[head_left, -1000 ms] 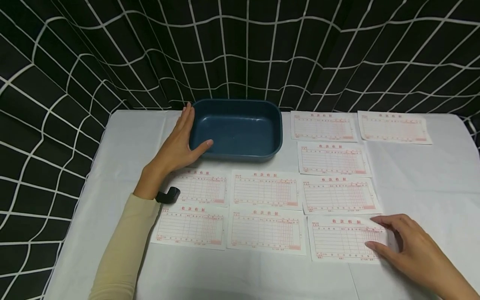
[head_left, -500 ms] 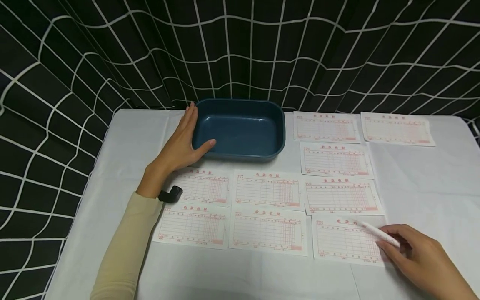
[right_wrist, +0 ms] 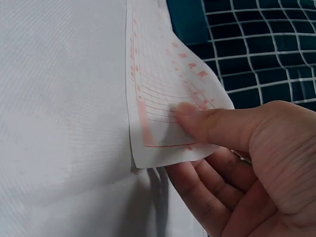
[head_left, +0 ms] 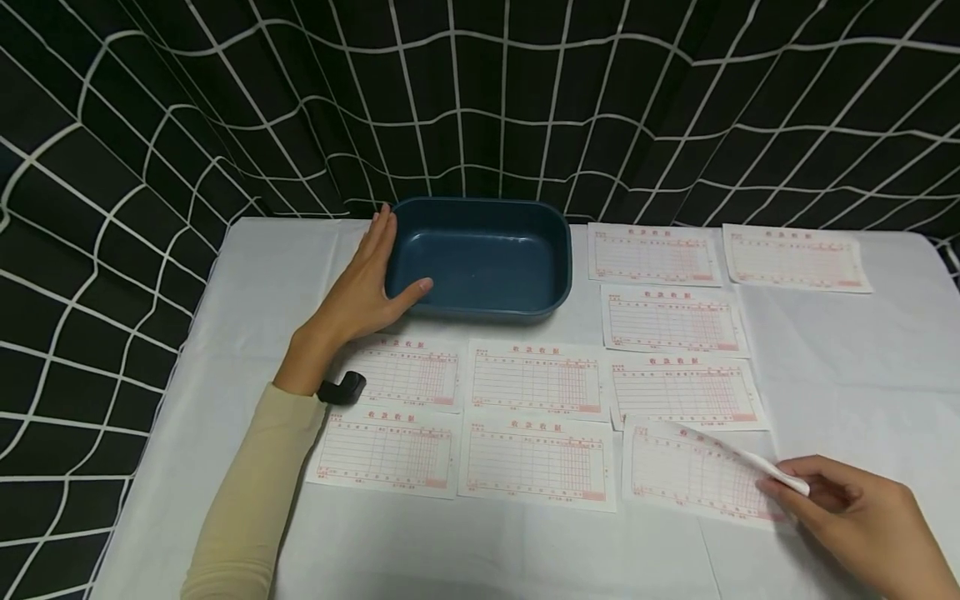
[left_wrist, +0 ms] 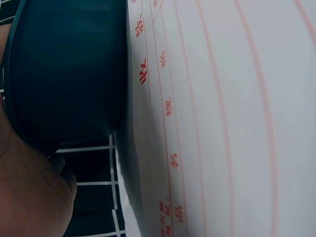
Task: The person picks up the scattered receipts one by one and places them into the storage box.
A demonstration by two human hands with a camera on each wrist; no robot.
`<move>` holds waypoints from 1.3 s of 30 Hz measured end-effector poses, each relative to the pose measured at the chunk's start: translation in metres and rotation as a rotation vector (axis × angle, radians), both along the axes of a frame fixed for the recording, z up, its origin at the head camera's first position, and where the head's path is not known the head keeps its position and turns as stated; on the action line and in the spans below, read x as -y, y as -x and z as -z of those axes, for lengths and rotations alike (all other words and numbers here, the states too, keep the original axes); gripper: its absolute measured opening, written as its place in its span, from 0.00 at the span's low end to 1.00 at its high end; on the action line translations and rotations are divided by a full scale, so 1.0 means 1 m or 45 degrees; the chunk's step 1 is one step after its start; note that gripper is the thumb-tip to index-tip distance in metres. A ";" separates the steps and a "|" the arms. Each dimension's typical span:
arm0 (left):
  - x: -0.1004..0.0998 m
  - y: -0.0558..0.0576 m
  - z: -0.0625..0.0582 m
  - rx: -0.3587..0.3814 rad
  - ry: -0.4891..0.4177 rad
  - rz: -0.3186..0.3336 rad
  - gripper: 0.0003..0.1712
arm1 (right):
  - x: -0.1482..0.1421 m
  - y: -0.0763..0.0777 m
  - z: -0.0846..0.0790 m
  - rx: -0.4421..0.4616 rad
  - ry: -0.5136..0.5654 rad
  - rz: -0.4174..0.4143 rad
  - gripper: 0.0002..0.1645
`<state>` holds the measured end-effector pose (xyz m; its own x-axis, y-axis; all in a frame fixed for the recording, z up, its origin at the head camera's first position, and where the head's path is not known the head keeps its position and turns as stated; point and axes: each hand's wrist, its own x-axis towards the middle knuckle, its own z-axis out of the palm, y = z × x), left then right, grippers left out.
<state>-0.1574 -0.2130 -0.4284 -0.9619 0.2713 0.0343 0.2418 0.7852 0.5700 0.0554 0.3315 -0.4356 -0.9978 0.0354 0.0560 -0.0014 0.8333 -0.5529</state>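
Observation:
My right hand [head_left: 862, 508] pinches the right end of a paper receipt slip [head_left: 693, 471] between thumb and fingers at the lower right of the head view. The slip is white with a red printed form; its right side is bent up and its top edge curls. In the right wrist view the thumb presses on the printed face of the receipt slip [right_wrist: 158, 131], with the fingers beneath. At the back left, my left hand [head_left: 358, 287] rests along the left end of a dark blue plastic basin [head_left: 480, 271], fingers straight, thumb over the front rim.
Several more receipt slips [head_left: 536, 379] lie in rows in front of the basin. Others, such as one receipt slip [head_left: 797, 258], lie to its right. Everything rests on a white cloth [head_left: 525, 554]; a black, white-gridded curtain [head_left: 495, 108] hangs behind and at the left.
My right hand has taken hold of the receipt slip's right end, raised it and shifted slightly right, bending the paper. My left hand stays at the basin.

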 end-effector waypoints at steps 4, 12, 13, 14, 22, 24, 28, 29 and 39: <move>-0.001 0.001 0.000 0.005 -0.004 0.002 0.63 | -0.001 0.000 -0.005 0.054 0.054 0.066 0.11; -0.001 0.001 0.001 0.003 -0.007 0.000 0.63 | -0.004 0.006 -0.015 0.205 0.197 0.132 0.10; -0.001 0.001 0.001 0.001 -0.008 0.000 0.63 | -0.005 0.007 -0.016 0.211 0.237 0.129 0.10; -0.001 0.001 0.002 0.000 -0.009 0.001 0.63 | -0.006 0.008 -0.016 0.202 0.271 0.120 0.08; -0.002 0.001 0.001 0.014 -0.022 -0.004 0.64 | -0.008 0.018 -0.026 0.144 0.480 0.139 0.12; -0.002 0.001 0.002 0.018 -0.024 -0.008 0.64 | -0.007 0.022 -0.029 0.140 0.519 0.179 0.19; -0.002 0.001 0.002 0.018 -0.022 -0.010 0.64 | -0.005 0.033 -0.033 0.068 0.559 0.170 0.26; -0.002 0.001 0.002 0.018 -0.018 -0.010 0.64 | -0.004 0.036 -0.034 0.050 0.567 0.165 0.27; -0.002 0.000 0.000 -0.013 0.066 -0.038 0.63 | 0.011 0.071 -0.044 -0.005 0.681 0.074 0.19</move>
<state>-0.1575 -0.2108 -0.4281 -0.9692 0.2445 0.0308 0.2237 0.8207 0.5257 -0.0151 0.3204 -0.3917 -0.9932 0.1150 0.0188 0.0332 0.4342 -0.9002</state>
